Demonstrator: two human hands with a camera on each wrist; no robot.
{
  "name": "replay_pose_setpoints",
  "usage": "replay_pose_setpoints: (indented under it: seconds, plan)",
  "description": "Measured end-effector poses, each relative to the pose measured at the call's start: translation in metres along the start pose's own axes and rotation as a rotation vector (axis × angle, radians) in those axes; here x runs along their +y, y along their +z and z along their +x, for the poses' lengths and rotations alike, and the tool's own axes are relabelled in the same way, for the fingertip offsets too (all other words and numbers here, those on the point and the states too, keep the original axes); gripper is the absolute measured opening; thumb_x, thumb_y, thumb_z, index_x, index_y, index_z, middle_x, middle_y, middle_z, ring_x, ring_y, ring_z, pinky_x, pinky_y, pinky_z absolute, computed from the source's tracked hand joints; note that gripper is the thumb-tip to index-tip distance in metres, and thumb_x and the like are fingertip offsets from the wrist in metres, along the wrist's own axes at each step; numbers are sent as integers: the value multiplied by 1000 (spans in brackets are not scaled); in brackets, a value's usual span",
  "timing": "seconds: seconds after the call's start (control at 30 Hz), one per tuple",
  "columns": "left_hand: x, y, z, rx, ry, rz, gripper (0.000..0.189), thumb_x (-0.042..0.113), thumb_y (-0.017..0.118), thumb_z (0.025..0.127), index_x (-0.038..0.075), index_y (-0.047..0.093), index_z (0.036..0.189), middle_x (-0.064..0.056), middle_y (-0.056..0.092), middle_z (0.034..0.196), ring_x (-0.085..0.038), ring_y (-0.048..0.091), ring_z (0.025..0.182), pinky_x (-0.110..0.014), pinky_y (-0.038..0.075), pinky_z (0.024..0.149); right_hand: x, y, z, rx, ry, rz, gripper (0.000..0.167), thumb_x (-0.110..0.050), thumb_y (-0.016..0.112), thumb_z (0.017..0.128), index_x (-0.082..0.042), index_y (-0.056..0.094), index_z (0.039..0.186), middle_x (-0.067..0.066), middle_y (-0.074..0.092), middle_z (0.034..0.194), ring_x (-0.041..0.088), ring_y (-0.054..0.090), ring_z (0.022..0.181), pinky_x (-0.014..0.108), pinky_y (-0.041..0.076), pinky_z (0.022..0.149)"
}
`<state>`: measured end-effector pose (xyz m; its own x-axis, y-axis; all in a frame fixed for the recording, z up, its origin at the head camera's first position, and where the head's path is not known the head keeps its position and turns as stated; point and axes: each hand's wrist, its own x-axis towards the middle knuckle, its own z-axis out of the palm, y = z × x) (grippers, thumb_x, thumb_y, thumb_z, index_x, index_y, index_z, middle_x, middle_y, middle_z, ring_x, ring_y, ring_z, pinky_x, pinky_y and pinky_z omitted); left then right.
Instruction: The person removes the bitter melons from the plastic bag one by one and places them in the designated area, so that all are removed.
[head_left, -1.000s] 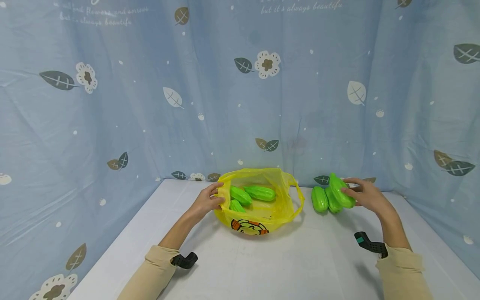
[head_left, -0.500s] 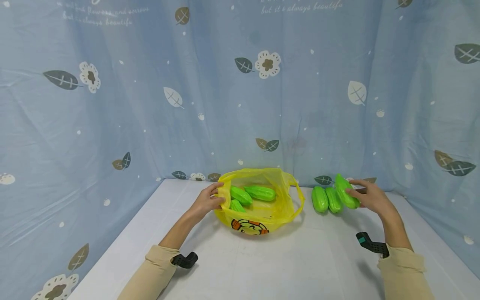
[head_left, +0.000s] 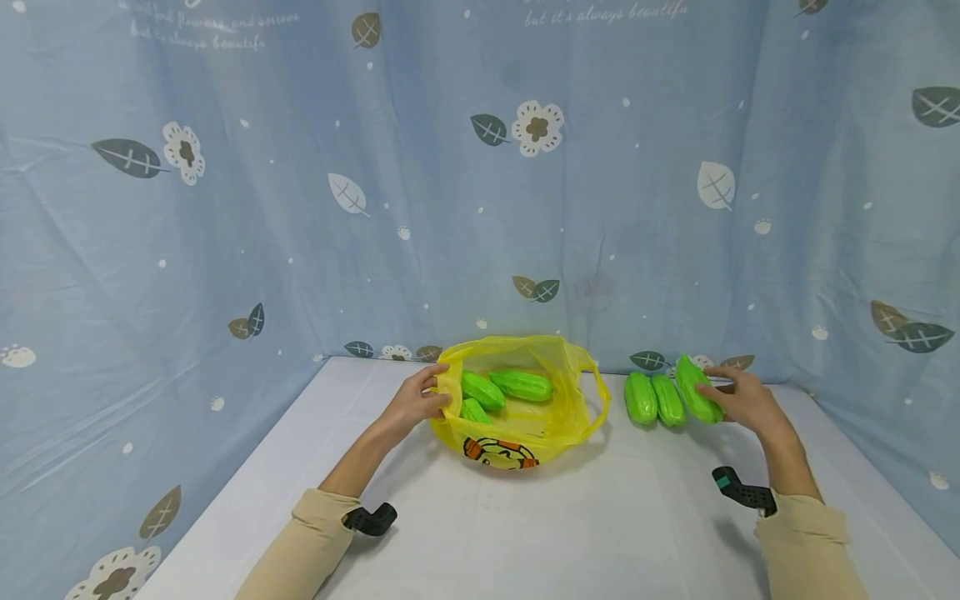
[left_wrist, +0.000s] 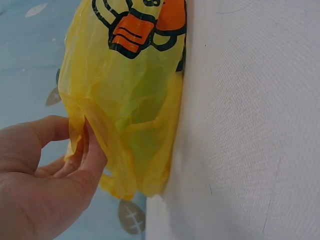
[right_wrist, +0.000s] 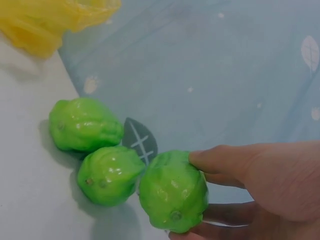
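My left hand [head_left: 414, 402] pinches the left edge of a yellow plastic bag [head_left: 555, 433], thumb on one side and fingers on the other in the left wrist view. The bag's mouth faces up and toward me, held wide, and three glossy green ridged gourds [head_left: 521, 385] show inside it. On the right, my right hand [head_left: 744, 402] grips another such gourd [right_wrist: 172, 192] between thumb and fingers, its tip tilted up and left. Two more gourds, a left one [right_wrist: 85, 125] and a right one [right_wrist: 110, 175], lie side by side on the table just left of it.
The white table [head_left: 525, 533] runs back to a blue patterned curtain [head_left: 450, 208] that closes off the rear and both sides. A loop handle [head_left: 602, 400] of the bag sticks out toward the two lying gourds. Black wrist devices sit at both sleeves.
My right hand has shifted right and slightly down with its gourd, away from the two others, which are now seen unobstructed. The left hand and the bag stay put.
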<state>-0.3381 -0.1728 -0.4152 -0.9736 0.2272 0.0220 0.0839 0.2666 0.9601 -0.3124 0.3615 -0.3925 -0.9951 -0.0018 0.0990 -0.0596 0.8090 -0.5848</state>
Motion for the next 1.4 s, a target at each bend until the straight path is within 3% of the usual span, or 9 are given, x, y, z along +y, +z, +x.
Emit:
replay_pose_setpoints:
  seconds: [0.33,0.83,1.4]
  plan:
    - [0,0,1,6,-11,-2,63,11,64,92,18,39,150,-18,37,154,-27,63,114,-35,60,83,8,4,4,3,34,-4,68,-40,51,101,11,36,143,44,47,131,51,61,107,39,60,66]
    - [2,2,0,-9,-11,5,67,12,64,93,14,34,152,-22,29,158,-32,60,119,-37,59,85,21,14,9,-3,98,-13,70,-41,52,100,11,35,143,45,45,131,51,61,106,37,59,65]
    - [-1,1,0,6,7,-12,63,8,65,92,13,40,149,-21,42,149,-30,62,115,-38,60,85,16,29,13,-22,85,-9,64,-36,53,100,10,38,142,44,47,131,54,56,114,36,60,66]
